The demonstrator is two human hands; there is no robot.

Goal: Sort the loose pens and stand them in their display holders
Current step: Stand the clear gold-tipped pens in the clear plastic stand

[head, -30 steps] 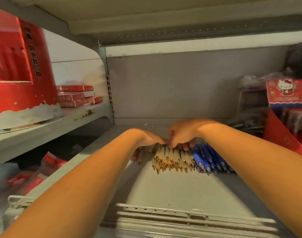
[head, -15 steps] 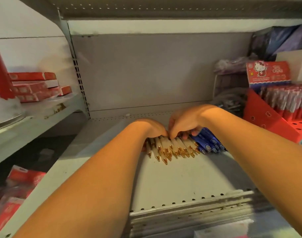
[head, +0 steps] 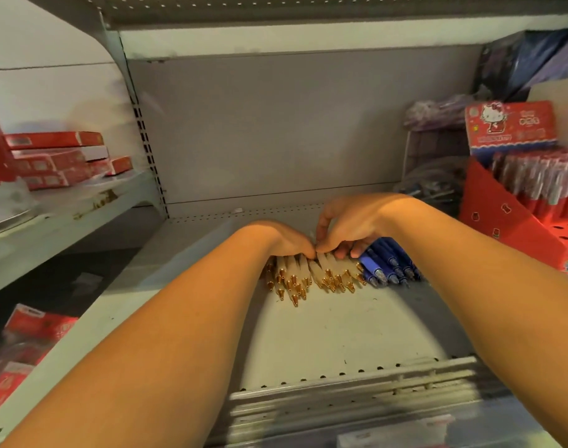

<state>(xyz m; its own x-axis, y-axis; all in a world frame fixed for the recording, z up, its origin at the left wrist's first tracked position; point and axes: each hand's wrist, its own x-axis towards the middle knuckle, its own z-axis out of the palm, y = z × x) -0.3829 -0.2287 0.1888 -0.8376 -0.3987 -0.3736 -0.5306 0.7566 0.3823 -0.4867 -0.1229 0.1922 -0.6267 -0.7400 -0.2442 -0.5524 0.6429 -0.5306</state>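
Where the cream pens (head: 308,273) lie fanned on the shelf (head: 341,328), the right hand (head: 350,224) pinches at them. The left hand (head: 286,240) covers their far ends, so I can't make out its grip. Blue pens (head: 386,266) lie just beside them, and a red display holder (head: 502,221) stands further right.
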